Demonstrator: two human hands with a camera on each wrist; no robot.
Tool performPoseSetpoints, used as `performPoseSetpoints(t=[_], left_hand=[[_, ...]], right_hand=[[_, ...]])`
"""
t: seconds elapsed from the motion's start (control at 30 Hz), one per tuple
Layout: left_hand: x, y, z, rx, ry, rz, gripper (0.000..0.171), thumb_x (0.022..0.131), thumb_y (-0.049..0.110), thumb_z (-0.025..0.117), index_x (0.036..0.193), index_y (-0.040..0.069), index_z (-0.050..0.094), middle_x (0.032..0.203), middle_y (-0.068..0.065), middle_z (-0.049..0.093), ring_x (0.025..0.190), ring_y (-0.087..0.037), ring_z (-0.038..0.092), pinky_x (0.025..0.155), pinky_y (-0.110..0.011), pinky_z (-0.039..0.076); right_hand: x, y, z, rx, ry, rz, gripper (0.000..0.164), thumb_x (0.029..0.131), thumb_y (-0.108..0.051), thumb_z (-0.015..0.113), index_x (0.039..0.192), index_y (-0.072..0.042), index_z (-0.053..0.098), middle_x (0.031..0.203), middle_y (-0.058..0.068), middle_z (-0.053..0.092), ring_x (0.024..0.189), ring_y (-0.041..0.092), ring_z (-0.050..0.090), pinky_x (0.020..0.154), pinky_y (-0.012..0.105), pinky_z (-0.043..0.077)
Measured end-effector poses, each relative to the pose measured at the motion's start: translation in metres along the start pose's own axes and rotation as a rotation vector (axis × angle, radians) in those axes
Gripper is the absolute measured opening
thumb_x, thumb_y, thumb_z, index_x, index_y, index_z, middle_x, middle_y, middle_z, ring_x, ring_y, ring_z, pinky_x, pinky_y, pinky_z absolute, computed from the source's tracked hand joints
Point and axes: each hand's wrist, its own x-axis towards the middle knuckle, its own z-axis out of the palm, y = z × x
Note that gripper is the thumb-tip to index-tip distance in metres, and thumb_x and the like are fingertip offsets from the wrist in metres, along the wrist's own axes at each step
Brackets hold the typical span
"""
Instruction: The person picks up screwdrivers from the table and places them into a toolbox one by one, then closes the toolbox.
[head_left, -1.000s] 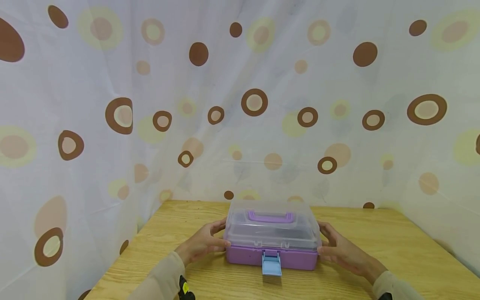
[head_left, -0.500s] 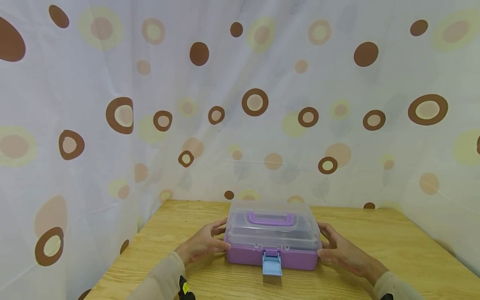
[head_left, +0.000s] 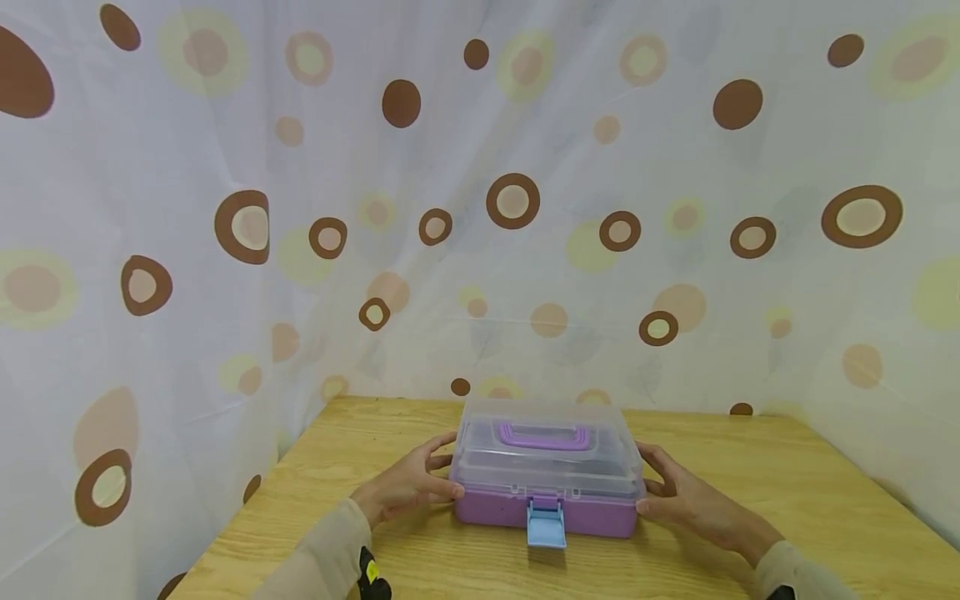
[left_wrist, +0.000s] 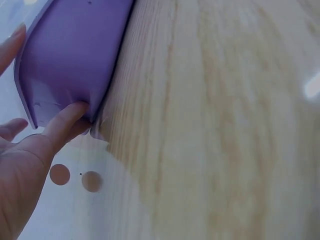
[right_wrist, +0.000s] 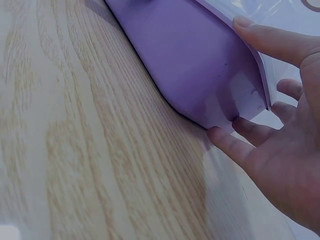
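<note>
A purple plastic storage box [head_left: 498,509] sits on the wooden table, its see-through lid [head_left: 472,468] lying down over it. A purple carry handle [head_left: 543,444] lies folded on top, and a light blue latch [head_left: 546,528] hangs unfastened at the front. My left hand [head_left: 412,482] holds the box's left end, thumb by the front corner and fingers along the side. At the right end, my right hand [head_left: 690,504] holds it the same way. In the wrist views, fingertips of the left hand [left_wrist: 30,160] and right hand [right_wrist: 285,155] touch the purple end walls.
The wooden table [head_left: 750,475] extends on both sides of the box. A white curtain [head_left: 570,167] with brown and yellow circles hangs behind the table and along its left and right sides.
The clear lid has sunk slightly onto the purple base since a second ago. Both hands stay at the box's ends, and the head view has shifted a little.
</note>
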Motion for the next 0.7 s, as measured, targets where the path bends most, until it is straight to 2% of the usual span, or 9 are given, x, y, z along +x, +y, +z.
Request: performPoseSetpoints(t=[0.1,0.17,0.23,0.33,0.43,0.57,0.7], left_hand=[[0.0,0.003,0.0,0.015,-0.016,-0.017,0.101,0.088,-0.006,0.077,0.166,0.009,0.014,0.161,-0.036,0.02,0.13,-0.04,0.053,0.103,-0.049,0.05],[0.0,0.007,0.001,0.059,-0.021,-0.035,0.102,0.089,-0.003,0.078,0.166,0.008,0.013,0.162,-0.034,0.019,0.131,-0.039,0.052,0.103,-0.049,0.05],[-0.001,0.013,0.002,0.148,-0.018,-0.049,0.103,0.088,0.002,0.081,0.166,0.006,0.014,0.163,-0.033,0.019,0.131,-0.04,0.052,0.102,-0.049,0.051],[-0.002,0.025,0.004,0.336,-0.003,-0.05,0.105,0.086,0.01,0.086,0.165,0.005,0.017,0.165,-0.03,0.02,0.133,-0.045,0.05,0.105,-0.052,0.048],[-0.003,0.037,0.009,0.495,0.016,-0.038,0.11,0.083,0.016,0.088,0.166,0.007,0.016,0.166,-0.027,0.016,0.139,-0.052,0.041,0.11,-0.058,0.04],[-0.004,0.049,0.017,0.634,0.068,0.002,0.116,0.082,0.027,0.089,0.166,0.008,0.012,0.169,-0.022,0.013,0.145,-0.053,0.028,0.112,-0.065,0.033],[-0.001,0.059,0.026,0.809,0.138,0.117,0.113,0.084,0.041,0.086,0.167,0.011,0.015,0.17,-0.016,0.013,0.152,-0.043,0.018,0.117,-0.064,0.024]], right_hand=[[-0.002,-0.001,0.0,-0.028,0.012,0.009,0.075,0.107,-0.008,0.055,0.162,-0.01,0.005,0.168,0.017,-0.013,0.15,0.054,0.007,0.109,0.041,0.045],[-0.003,-0.002,0.0,-0.05,0.024,0.014,0.076,0.107,-0.009,0.055,0.163,-0.009,0.005,0.168,0.018,-0.012,0.149,0.055,0.007,0.11,0.043,0.044],[-0.005,-0.005,0.001,-0.084,0.045,0.021,0.079,0.106,-0.011,0.057,0.164,-0.008,0.003,0.168,0.02,-0.01,0.148,0.057,0.01,0.11,0.047,0.044],[-0.008,-0.01,0.004,-0.162,0.099,0.042,0.084,0.105,-0.015,0.061,0.165,-0.006,0.003,0.168,0.024,-0.006,0.146,0.06,0.016,0.109,0.056,0.043],[-0.014,-0.016,0.006,-0.229,0.143,0.056,0.086,0.104,-0.019,0.062,0.166,-0.006,0.004,0.168,0.027,-0.003,0.144,0.06,0.02,0.106,0.062,0.043],[-0.021,-0.026,0.009,-0.29,0.196,0.02,0.08,0.105,-0.019,0.061,0.166,-0.007,0.01,0.168,0.029,0.001,0.145,0.059,0.022,0.102,0.07,0.041],[-0.029,-0.033,0.011,-0.35,0.257,-0.055,0.071,0.106,-0.016,0.059,0.163,-0.004,0.02,0.166,0.03,0.009,0.142,0.061,0.025,0.098,0.078,0.038]])
